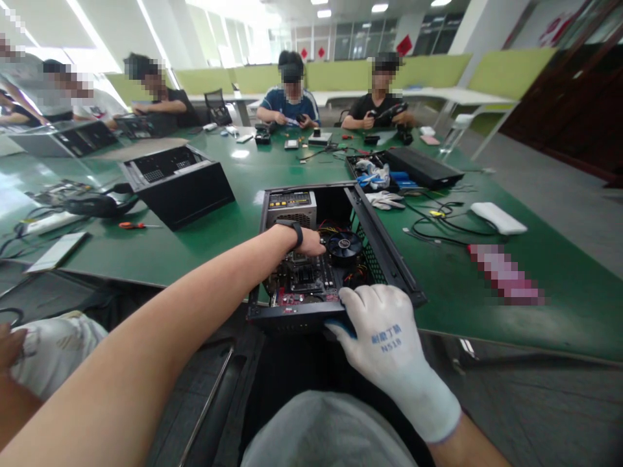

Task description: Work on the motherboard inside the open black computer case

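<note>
Right hand (pixel 378 327) clasps the open case (pixel 292 316) by its near edge, left hand (pixel 309 242) inside, grip unclear.

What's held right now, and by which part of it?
Right hand grips the open computer case by its near edge, right of centre. Left hand is at the black fan; can't tell if it holds anything.

The case (pixel 292 318) is black, the table (pixel 450 279) green.
</note>
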Available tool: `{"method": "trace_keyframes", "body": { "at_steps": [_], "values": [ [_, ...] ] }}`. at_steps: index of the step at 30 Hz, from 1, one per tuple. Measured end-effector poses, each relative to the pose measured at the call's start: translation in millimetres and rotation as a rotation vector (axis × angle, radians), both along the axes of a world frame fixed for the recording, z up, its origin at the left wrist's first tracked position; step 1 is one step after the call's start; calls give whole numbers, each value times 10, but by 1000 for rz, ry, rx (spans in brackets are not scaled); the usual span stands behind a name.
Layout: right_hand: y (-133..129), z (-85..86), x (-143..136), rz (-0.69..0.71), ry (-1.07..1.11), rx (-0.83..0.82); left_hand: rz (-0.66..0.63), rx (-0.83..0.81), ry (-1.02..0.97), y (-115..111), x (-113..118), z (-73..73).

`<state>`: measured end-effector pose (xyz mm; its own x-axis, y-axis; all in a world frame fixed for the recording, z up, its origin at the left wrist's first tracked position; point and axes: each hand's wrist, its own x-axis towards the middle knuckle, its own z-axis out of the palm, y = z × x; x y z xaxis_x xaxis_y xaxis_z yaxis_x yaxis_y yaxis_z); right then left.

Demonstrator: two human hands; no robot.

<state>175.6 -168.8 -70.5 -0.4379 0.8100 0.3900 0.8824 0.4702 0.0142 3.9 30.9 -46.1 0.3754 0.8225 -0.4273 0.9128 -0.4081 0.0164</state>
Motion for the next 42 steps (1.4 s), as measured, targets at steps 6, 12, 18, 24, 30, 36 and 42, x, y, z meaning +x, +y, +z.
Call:
{"method": "trace_keyframes", "body": {
  "at_steps": [6, 12, 18, 24, 30, 36, 42],
  "values": [
    [45, -35, 38, -4, 34, 12, -118, 133, -74, -95, -46, 246],
    [332, -10, 85, -16, 26, 30, -94, 314, -236, -160, -221, 401],
    [974, 88, -4, -83, -94, 4, 116, 594, -422, -114, -380, 509],
    [1770, 141, -233, -118, -130, -24, 299, 701, -557, -137, -480, 552],
    [2494, 233, -486, -190, -170, -54, 359, 698, -581, -142, -538, 464],
    [2745, 311, -559, -192, -188, -70, 381, 653, -574, -222, -615, 398],
    [2498, 293, -526, -153, -192, -76, 424, 624, -638, -288, -697, 421]
  ]
}}
